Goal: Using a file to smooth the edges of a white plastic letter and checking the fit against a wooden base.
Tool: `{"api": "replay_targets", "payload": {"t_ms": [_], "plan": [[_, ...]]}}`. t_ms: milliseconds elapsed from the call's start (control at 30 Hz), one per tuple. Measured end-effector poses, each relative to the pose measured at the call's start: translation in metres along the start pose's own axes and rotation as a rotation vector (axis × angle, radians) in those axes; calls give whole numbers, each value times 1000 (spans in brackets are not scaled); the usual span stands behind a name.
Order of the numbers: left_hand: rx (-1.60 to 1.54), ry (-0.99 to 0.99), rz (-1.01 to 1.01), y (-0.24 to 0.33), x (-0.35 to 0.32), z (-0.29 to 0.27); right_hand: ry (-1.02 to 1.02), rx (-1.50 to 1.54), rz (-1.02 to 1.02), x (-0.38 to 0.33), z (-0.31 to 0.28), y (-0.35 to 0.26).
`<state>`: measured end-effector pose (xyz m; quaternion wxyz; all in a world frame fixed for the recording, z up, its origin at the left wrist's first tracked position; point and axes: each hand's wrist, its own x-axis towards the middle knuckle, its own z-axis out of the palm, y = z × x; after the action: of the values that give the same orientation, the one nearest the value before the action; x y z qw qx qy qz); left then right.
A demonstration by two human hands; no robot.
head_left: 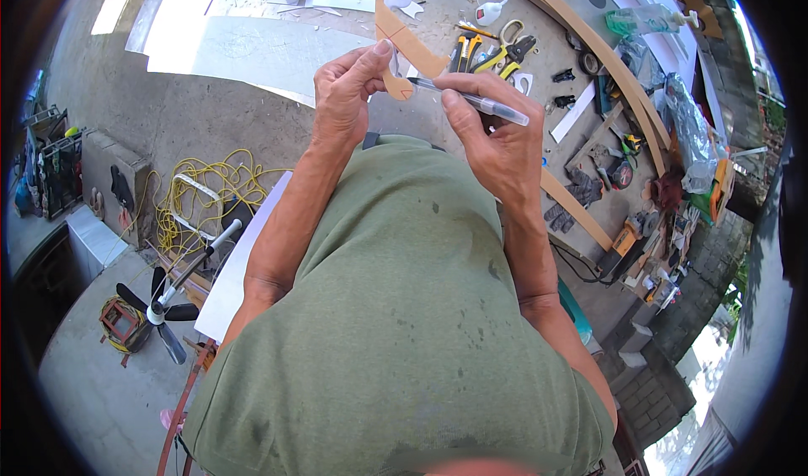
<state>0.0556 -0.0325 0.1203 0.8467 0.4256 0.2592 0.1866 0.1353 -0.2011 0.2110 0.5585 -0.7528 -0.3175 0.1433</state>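
My left hand (343, 89) pinches a brown, curved cut-out piece (411, 48) between thumb and fingers. Red marks and a thin line show on its face, and one arm of it hooks down below the thumb. In my right hand (502, 135) is a slim pen-like tool (490, 106) with a dark tip and a clear rear end. Its tip points at the lower arm of the cut-out; whether it touches I cannot tell. Both hands are raised in front of my green shirt, over the near part of the work surface.
Beyond my hands lie white sheets (252, 48), yellow-handled pliers (510, 55), utility knives (465, 53) and a green clear bottle (644, 21). Long brown strips (619, 47) curve along the right, near dark gloves (581, 191). At left are a tangled yellow cord (198, 191) and a fan (157, 312).
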Motion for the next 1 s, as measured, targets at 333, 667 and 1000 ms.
{"api": "replay_targets", "payload": {"t_ms": [333,667,1000], "plan": [[72,-77,8,-3,4,-6,48,56,279,2,-13,22],[158,-99,-166,-37,9,-38,-208,-227,57,19,32,90],[167,-125,-188,-56,11,-64,-44,-368,117,17,38,122]]}}
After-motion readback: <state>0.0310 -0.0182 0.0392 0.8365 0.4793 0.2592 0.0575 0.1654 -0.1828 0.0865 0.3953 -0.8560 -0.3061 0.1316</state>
